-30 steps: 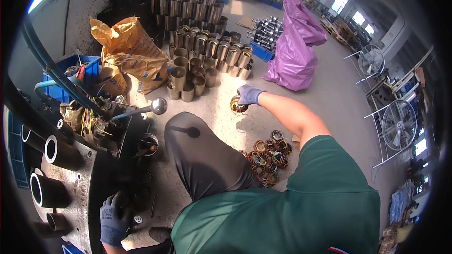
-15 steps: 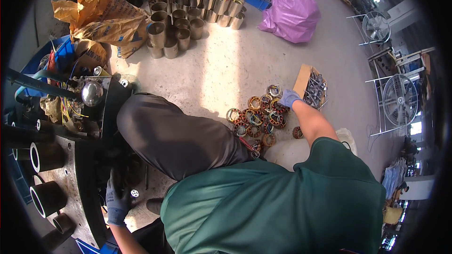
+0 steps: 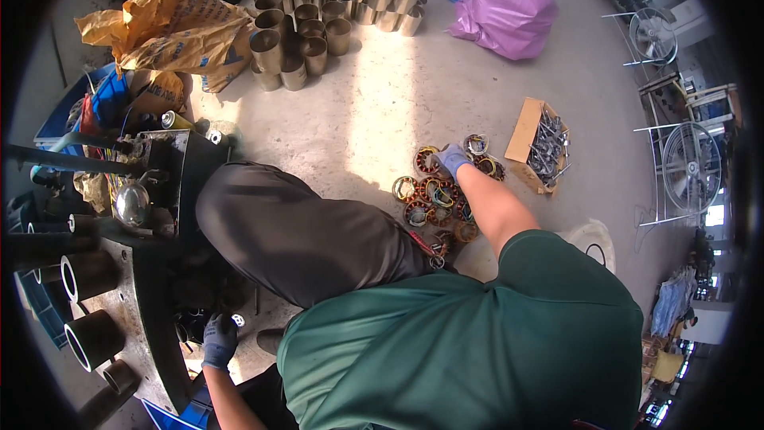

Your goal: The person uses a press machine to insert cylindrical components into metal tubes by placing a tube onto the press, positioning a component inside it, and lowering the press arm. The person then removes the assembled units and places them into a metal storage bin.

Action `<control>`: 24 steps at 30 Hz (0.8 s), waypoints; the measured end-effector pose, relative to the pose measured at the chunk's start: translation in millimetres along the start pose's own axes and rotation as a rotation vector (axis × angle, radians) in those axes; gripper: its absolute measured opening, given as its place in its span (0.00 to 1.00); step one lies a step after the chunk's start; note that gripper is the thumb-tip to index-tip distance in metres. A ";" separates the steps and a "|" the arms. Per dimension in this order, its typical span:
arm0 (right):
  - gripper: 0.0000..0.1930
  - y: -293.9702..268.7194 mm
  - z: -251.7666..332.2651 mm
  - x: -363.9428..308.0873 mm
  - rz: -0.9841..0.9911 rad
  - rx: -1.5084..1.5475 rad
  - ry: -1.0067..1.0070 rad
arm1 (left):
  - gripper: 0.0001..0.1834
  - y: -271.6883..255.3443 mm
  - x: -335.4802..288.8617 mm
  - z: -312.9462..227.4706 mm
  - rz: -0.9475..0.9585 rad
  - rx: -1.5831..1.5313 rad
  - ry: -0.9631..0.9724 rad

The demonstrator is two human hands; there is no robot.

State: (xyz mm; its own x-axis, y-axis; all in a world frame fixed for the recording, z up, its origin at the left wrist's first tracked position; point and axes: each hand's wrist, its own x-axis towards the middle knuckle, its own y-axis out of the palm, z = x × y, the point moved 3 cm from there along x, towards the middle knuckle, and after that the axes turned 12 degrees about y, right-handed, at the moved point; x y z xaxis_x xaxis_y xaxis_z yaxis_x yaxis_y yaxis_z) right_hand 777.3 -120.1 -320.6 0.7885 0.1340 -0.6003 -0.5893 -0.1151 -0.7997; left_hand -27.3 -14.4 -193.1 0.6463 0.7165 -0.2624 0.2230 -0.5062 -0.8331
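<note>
My right hand [image 3: 454, 161], in a grey-blue glove, is at the far side of a pile of wound motor stators [image 3: 439, 191] on the floor. Its fingers are closed at the edge of one ring-shaped stator [image 3: 426, 161], with copper-coloured windings. Other stators lie beside and below the hand, some partly under my forearm. My left hand [image 3: 220, 338], gloved too, is low beside the machine bench, near dark parts [image 3: 191, 323] and a small pale slotted disc [image 3: 238, 320]. Its fingertips are in shadow, so their grip does not show.
A cardboard box of metal shafts [image 3: 549, 147] stands right of the pile. Metal cylinders [image 3: 302, 48] stand at the back, between a brown sack [image 3: 179, 28] and a purple bag [image 3: 509, 12]. The bench [image 3: 131, 302] with thick steel tubes [image 3: 94, 338] is on my left.
My right hand has moved left across the pile, and the stator beside it has shifted slightly left. My left hand has drawn back a little from the bench, toward me.
</note>
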 end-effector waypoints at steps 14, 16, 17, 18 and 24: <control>0.42 60.6 47.3 -40.7 0.066 -0.483 -0.347 | 0.15 8.6 -19.3 16.5 0.059 -0.074 -0.154; 0.43 68.4 46.4 -42.4 0.096 -0.446 -0.317 | 0.16 4.1 -17.9 10.8 0.057 -0.047 -0.163; 0.45 72.8 45.5 -43.0 0.128 -0.411 -0.287 | 0.16 4.4 -17.3 10.7 0.055 -0.045 -0.163; 0.44 78.4 41.8 -38.5 0.115 -0.381 -0.291 | 0.16 4.5 -16.6 11.8 0.048 -0.058 -0.166; 0.35 82.4 22.5 -43.4 0.060 -0.493 -0.420 | 0.19 -0.6 -16.3 0.3 0.047 -0.047 -0.204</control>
State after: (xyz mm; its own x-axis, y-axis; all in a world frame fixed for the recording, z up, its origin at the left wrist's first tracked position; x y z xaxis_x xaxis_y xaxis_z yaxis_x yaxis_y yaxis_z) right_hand 690.5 -113.2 -360.6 0.5618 0.4752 -0.6771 -0.4015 -0.5591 -0.7254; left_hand -38.2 -25.7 -188.4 0.4970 0.7716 -0.3971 0.2335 -0.5597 -0.7951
